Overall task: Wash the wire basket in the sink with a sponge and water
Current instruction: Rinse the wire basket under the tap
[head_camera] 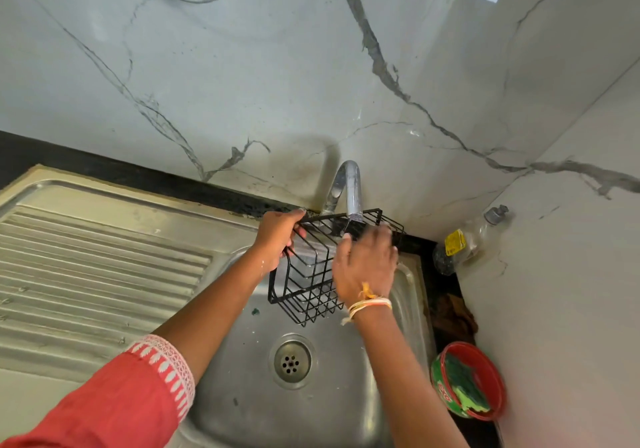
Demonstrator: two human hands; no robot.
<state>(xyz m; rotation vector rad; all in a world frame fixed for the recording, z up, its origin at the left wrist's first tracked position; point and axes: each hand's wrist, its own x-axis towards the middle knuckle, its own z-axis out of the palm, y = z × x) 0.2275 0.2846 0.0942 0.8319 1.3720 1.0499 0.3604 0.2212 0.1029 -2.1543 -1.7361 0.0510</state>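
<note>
Head view: black wire basket (313, 274), gridded, boxy, under curved chrome tap (348, 188).

A domestic kitchen, seen from above at the washing-up corner. The setting is indicated by a stainless-steel sink (242, 395) with a round perforated drain (291, 361) and a ribbed draining board (97, 274), set into a dark desk (104, 167). A chrome tap (348, 188) is mounted at the back. The walls (242, 66) are clad in pale, grey-veined marble-look panels. Beside the basin, a clear pump bottle (467, 239) and a red tub (485, 378) holding a green scouring pad (464, 385) are kept.
</note>
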